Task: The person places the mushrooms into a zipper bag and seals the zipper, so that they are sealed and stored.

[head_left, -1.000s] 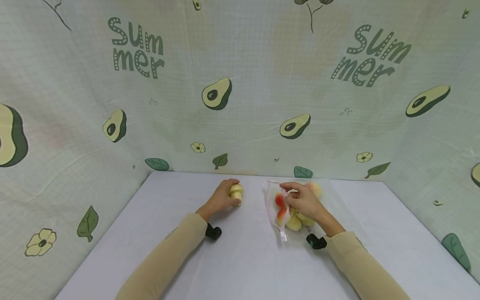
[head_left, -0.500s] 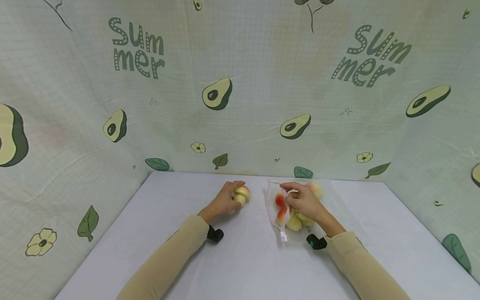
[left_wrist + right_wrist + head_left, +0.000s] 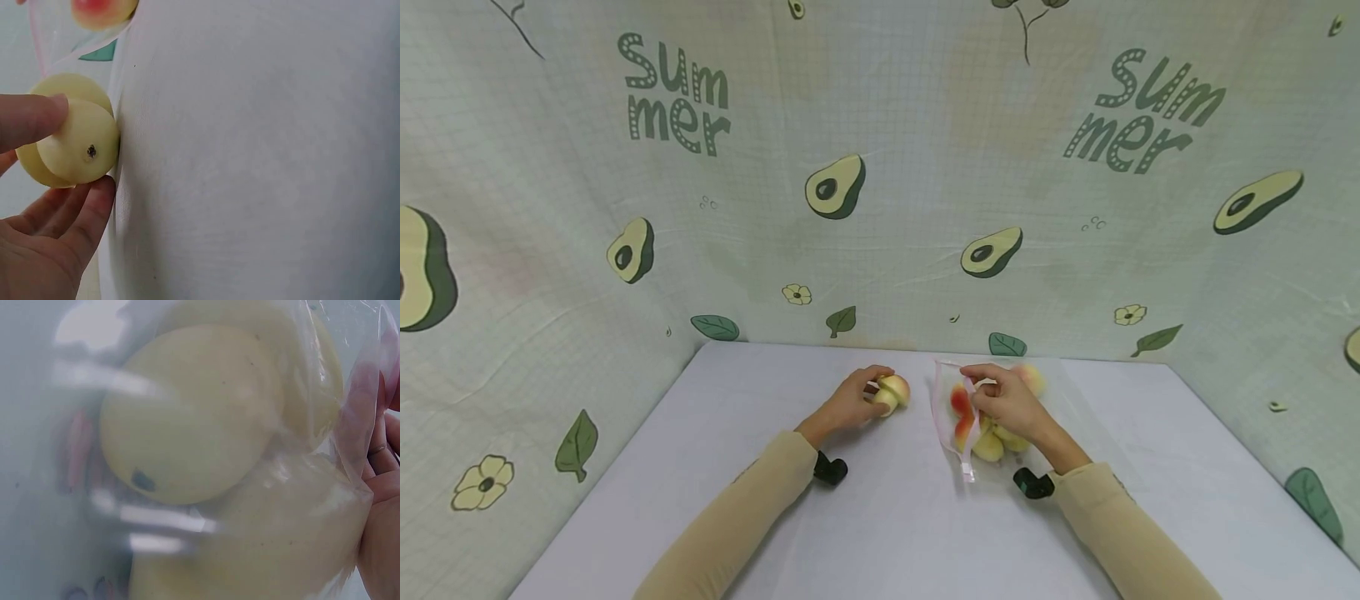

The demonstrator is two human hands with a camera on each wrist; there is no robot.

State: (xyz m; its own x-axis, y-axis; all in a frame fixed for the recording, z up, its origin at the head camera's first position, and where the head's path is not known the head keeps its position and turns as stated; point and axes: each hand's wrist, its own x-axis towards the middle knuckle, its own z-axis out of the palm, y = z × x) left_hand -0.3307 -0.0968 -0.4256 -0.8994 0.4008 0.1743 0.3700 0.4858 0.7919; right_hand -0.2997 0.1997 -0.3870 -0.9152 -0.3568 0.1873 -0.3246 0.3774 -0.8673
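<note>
My left hand [image 3: 848, 402] holds a mushroom [image 3: 897, 390] with a pale yellow stem and a peach-tinted cap, left of the bag. In the left wrist view the thumb presses one side of the mushroom [image 3: 87, 147] and the fingers lie against the other; the stem's end has a dark spot. My right hand [image 3: 1011, 408] pinches the pink-edged mouth of a clear zip bag [image 3: 943, 417]. Inside the bag are several rounded pieces, some pale yellow [image 3: 987, 447], others red and yellow [image 3: 959, 400]. The right wrist view shows large pale yellow pieces [image 3: 194, 419] behind the plastic.
A white-covered table [image 3: 880, 525] carries everything. Behind it and at both sides hangs a pale cloth [image 3: 910, 167] printed with avocados, leaves and lettering. A black wrist camera [image 3: 830, 469] sits on the left wrist, another wrist camera [image 3: 1032, 483] on the right.
My left hand has moved right with the mushroom, nearer the bag. The mushroom has turned so its cap now tilts right. The right hand and bag have stayed put.
</note>
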